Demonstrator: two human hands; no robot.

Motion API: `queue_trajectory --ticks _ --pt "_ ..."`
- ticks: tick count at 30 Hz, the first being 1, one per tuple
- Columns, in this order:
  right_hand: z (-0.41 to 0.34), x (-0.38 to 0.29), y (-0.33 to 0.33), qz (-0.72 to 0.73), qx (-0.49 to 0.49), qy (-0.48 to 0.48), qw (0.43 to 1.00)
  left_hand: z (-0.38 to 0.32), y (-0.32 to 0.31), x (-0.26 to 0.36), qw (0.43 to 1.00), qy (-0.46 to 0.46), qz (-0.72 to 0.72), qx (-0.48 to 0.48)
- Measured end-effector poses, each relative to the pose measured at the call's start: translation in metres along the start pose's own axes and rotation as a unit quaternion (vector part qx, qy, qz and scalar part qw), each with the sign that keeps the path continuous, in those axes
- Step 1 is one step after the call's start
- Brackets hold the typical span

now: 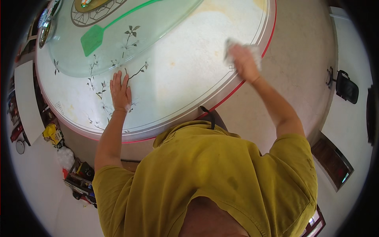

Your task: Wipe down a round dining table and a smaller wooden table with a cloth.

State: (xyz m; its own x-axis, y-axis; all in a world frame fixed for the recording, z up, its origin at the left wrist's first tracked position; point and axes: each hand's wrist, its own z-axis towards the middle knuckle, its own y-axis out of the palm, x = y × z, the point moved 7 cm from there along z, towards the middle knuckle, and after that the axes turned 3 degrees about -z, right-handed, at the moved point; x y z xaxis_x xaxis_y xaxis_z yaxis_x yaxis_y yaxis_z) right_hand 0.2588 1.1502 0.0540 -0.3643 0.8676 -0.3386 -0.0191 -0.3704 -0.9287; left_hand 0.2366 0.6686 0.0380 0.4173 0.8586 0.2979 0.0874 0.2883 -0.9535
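Observation:
My left hand (120, 94) lies flat, palm down, on a round table with a pale floral top (183, 77), just below the rim of a glass turntable (154, 44). It holds nothing. At the table's right edge my right hand (242, 60), somewhat blurred, has hold of a whitish cloth (254, 53) against the tabletop. On the glass lies a green plastic fly swatter (92, 40), its long handle pointing up and right. Faint yellowish marks show on the tabletop between and above my hands.
A patterned mat (81, 19) with a gold-coloured dish (88, 5) sits at the top of the turntable, and a glass bowl (46, 32) stands at the far left. Shelves with mixed goods (81, 177) are at lower left. A black chair (347, 87) stands at the right.

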Motion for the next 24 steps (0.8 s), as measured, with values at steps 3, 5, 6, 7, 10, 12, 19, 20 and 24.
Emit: queue_trajectory --ticks 3,5,6,7,10,12,19,20,24 --pt "0.029 0.068 -0.018 -0.077 0.084 0.097 0.989 0.003 0.001 -0.002 1.000 0.003 0.002 0.007" --pt "0.025 0.081 -0.005 -0.171 0.154 0.265 0.936 -0.003 -0.001 0.002 1.000 0.004 0.003 0.007" --pt "0.031 0.059 0.009 -0.114 0.128 0.261 0.950 -0.006 -0.001 0.001 1.000 0.000 0.007 0.006" --pt "0.033 0.024 0.026 -0.085 0.156 0.177 0.968 0.001 -0.002 0.000 1.000 0.004 0.011 0.011" --pt "0.040 -0.130 0.068 0.041 0.029 0.091 0.995 -0.003 -0.002 0.000 1.000 0.004 0.007 0.018" --pt "0.026 -0.210 0.091 0.072 -0.057 -0.028 0.995 -0.003 0.002 -0.002 1.000 -0.003 0.011 0.026" --pt "0.058 -0.110 0.056 0.119 -0.010 -0.095 0.988 0.006 0.012 0.007 0.991 -0.114 -0.011 0.070" --pt "0.068 -0.057 0.045 0.044 0.036 -0.054 0.997 0.011 0.012 0.011 0.984 -0.146 -0.037 0.093" --pt "0.086 0.112 -0.023 -0.079 0.076 0.095 0.989 0.041 0.017 0.038 0.972 -0.203 -0.031 0.117"
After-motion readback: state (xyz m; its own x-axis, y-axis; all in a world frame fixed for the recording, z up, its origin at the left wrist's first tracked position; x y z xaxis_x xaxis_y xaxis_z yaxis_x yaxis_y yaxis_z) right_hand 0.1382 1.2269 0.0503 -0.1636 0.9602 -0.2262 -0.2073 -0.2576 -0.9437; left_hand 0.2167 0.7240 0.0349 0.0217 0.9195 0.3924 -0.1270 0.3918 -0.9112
